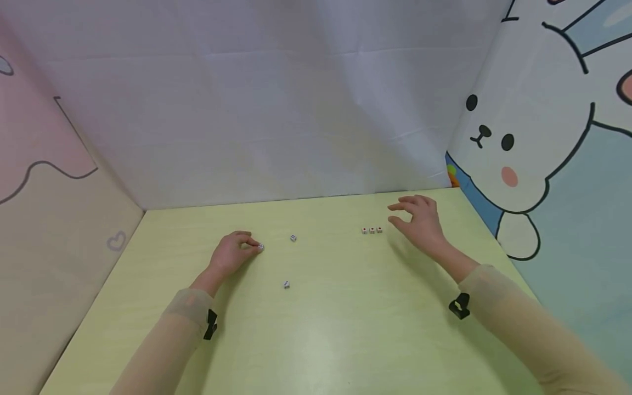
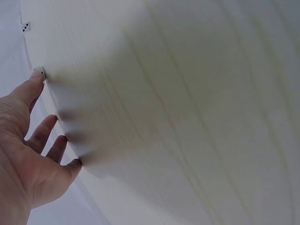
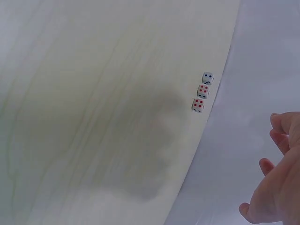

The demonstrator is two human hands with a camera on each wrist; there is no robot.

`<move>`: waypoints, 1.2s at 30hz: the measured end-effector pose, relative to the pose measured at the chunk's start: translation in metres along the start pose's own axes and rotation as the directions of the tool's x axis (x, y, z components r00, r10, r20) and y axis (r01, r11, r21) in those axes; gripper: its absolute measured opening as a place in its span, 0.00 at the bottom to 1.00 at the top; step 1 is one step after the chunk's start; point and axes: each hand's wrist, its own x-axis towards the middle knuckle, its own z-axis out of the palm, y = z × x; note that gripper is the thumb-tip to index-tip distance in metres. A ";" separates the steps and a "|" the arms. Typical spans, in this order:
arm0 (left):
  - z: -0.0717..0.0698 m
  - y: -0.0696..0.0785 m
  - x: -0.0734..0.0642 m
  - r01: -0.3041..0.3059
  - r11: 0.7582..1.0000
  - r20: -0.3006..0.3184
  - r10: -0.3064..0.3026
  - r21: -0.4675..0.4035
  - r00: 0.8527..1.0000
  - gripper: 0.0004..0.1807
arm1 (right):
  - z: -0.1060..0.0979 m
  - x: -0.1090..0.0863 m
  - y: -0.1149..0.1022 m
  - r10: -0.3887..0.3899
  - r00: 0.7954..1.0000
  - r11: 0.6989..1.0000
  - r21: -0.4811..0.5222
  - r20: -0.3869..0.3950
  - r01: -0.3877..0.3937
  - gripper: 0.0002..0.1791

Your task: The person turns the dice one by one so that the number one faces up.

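My left hand (image 1: pixel 232 254) pinches a small white die (image 1: pixel 261 247) between thumb and finger at the left of the table; in the left wrist view the die (image 2: pixel 40 73) shows at the fingertips. To its right lies a second die (image 1: pixel 293 238), and nearer the front a third die (image 1: pixel 286 285). My right hand (image 1: pixel 419 222) is raised above the table at the right, fingers apart, holding nothing. Just left of it, three dice stand in a short row (image 1: pixel 372 230). In the right wrist view two dice in that row (image 3: pixel 202 91) show red dots on top.
The pale yellow table (image 1: pixel 326 340) meets a white cloth wall (image 1: pixel 276 126) at the back. A cartoon-printed panel (image 1: pixel 533 126) stands along the right edge, and a pink and cream panel (image 1: pixel 59 230) along the left.
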 end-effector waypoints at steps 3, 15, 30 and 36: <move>0.000 -0.001 0.001 0.004 1.000 -0.006 -0.004 0.000 1.000 0.12 | -0.002 0.000 -0.006 -0.030 0.999 1.000 0.005 -0.011 0.030 0.16; -0.001 -0.004 -0.001 0.000 1.000 -0.011 0.000 0.002 1.000 0.11 | 0.001 -0.006 -0.039 -0.146 0.989 0.988 0.053 0.017 0.145 0.15; 0.006 -0.009 0.004 -0.026 0.999 -0.008 0.026 0.022 1.000 0.13 | 0.032 -0.020 -0.081 -0.239 0.966 0.963 0.148 0.098 0.223 0.13; 0.008 -0.009 0.005 -0.016 1.000 -0.005 0.017 0.019 1.000 0.13 | 0.064 -0.026 -0.093 -0.222 0.954 0.972 0.120 0.201 0.201 0.12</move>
